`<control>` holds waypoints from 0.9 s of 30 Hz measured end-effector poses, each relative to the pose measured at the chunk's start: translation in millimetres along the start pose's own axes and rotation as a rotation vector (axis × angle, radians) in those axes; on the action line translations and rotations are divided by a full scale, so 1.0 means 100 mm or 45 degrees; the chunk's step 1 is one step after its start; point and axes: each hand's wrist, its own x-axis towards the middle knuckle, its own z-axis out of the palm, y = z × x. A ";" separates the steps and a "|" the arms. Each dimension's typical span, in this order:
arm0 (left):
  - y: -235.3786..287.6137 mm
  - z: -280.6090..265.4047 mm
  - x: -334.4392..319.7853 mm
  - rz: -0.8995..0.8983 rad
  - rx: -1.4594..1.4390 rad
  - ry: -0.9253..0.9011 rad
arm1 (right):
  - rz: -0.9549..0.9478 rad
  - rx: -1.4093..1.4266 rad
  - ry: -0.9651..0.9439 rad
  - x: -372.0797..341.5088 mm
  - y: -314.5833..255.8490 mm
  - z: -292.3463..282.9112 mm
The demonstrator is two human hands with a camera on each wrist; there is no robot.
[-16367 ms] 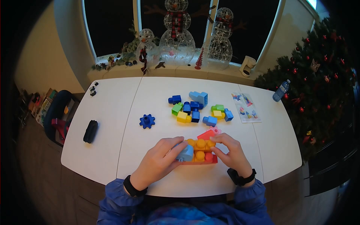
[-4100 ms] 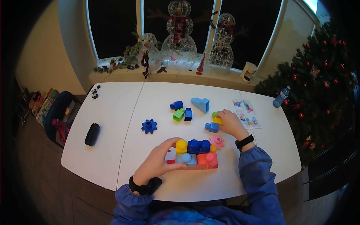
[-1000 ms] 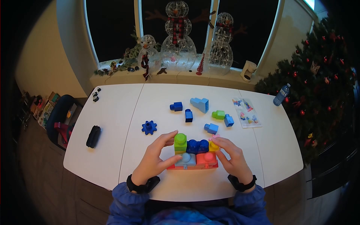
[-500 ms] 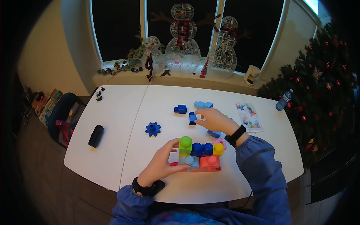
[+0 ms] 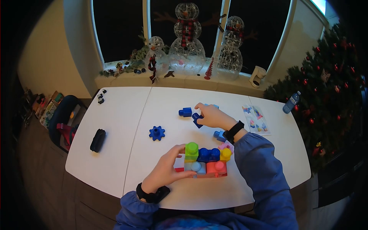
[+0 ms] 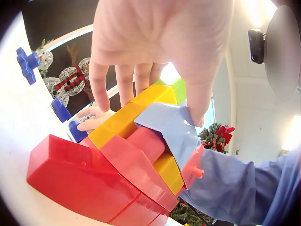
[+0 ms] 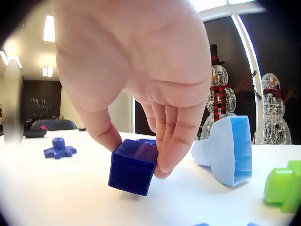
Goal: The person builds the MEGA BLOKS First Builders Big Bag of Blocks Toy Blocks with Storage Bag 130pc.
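My left hand (image 5: 165, 168) holds the left end of a build of large toy blocks (image 5: 216, 168), thumb at the front and fingers behind. The build has a red base, with light blue, coral, dark blue and yellow blocks above and a green block (image 5: 192, 149) at top left. In the left wrist view the thumb lies against its light blue block (image 6: 167, 120). Farther back, my right hand (image 5: 215, 117) pinches a dark blue toy block (image 7: 133, 169) between thumb and fingers. That block tilts close over the table, its hollow underside toward the right wrist camera.
Near the right hand lie another dark blue block (image 5: 185, 112), a large light blue block (image 7: 230, 150) and a green block (image 7: 283, 186). A blue gear (image 5: 157, 133) lies left. A pink gear (image 5: 227, 146) sits behind the build. Farther right are a picture sheet (image 5: 257, 119) and a bottle (image 5: 292, 102).
Green and yellow blocks have joined the build's top over the last seconds. My right hand has left the build, reached back and pinched the dark blue block, which now tilts.
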 end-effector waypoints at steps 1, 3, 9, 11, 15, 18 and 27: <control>0.00 0.00 0.00 0.002 0.010 -0.001 | 0.005 0.106 -0.027 -0.11 -0.12 -0.19; -0.03 0.01 -0.01 0.011 -0.003 0.008 | 0.007 0.333 0.024 -0.41 -0.36 -0.46; -0.06 0.02 -0.01 0.036 -0.011 0.021 | -0.224 0.821 0.158 -1.18 -0.70 -0.57; -0.06 0.02 -0.01 0.044 -0.008 0.025 | -0.285 0.750 0.147 -1.32 -0.78 -0.55; -0.04 0.01 -0.01 0.034 -0.011 0.021 | -0.378 0.495 0.104 -1.44 -0.87 -0.53; -0.06 0.00 -0.01 0.036 0.002 -0.012 | -0.518 0.369 0.121 -1.43 -0.85 -0.47; -0.05 -0.01 -0.01 0.018 0.015 -0.031 | -0.538 0.395 0.050 -1.33 -0.81 -0.56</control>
